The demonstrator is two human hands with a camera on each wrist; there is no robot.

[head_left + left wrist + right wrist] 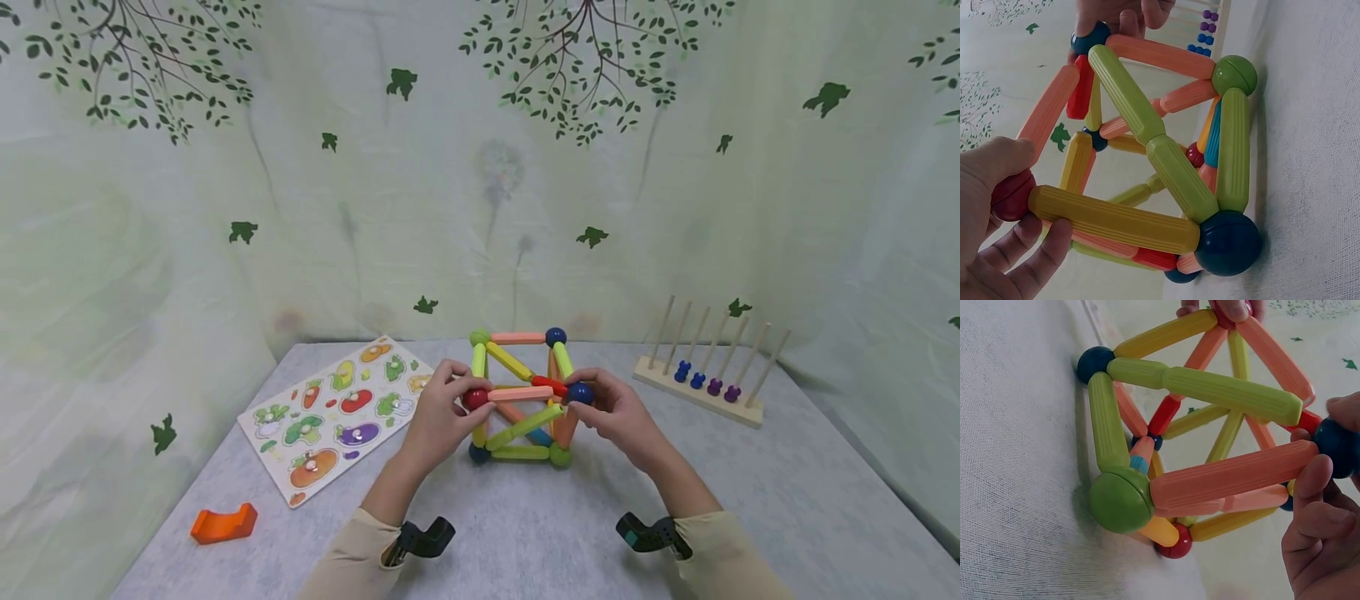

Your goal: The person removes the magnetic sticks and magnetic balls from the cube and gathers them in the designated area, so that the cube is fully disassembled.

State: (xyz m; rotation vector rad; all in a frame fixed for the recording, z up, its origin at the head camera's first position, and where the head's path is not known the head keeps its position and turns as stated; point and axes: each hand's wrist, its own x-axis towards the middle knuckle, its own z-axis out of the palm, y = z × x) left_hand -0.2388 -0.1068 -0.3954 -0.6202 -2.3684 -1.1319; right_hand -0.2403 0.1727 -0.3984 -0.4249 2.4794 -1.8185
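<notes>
A box-shaped frame of ribbed magnetic rods and balls stands on the table, with a green ball (1121, 500) and a dark blue ball (1229, 242) at its near lower corners. My left hand (437, 418) pinches the red ball (475, 400) at its near upper left corner. Between thumb and fingers, my right hand (621, 421) holds the dark blue ball (580, 393) at the upper right. From the red ball a salmon rod (1277, 359) reaches toward that blue ball, its end apart from it. The light green diagonal rod (1229, 394) also ends short of the ball.
Left of the frame lies a vegetable puzzle board (330, 412). An orange curved block (223, 525) is at the front left. On the back right, a wooden peg stand (697, 392) carries blue and purple beads. A leaf-printed curtain (420, 208) hangs behind the table.
</notes>
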